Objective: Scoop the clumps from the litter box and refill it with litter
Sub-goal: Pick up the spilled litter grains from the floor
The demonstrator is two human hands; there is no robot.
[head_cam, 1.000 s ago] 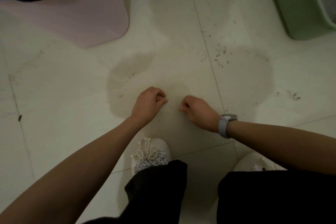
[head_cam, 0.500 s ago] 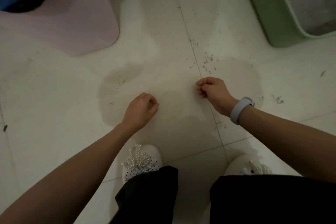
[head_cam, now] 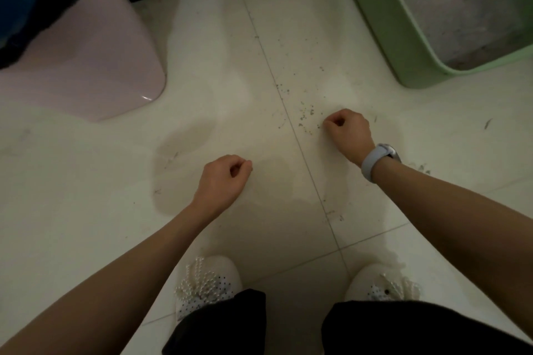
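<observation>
head cam | looks steeply down from standing height | tiled floor near | single view

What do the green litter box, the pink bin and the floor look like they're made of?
Green litter box: likely moulded plastic, matte, with a smooth rolled rim and rounded corner. Pink bin: probably plastic too, semi-gloss, with a small highlight near its rounded corner. Floor: glazed ceramic tile by the look, pale and faintly reflective, with straight grout lines; scattered grains lie on it.

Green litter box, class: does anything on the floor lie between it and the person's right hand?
No visible obstacle. Only bare tile floor with a few scattered litter specks lies between the right hand and the green litter box.
</observation>
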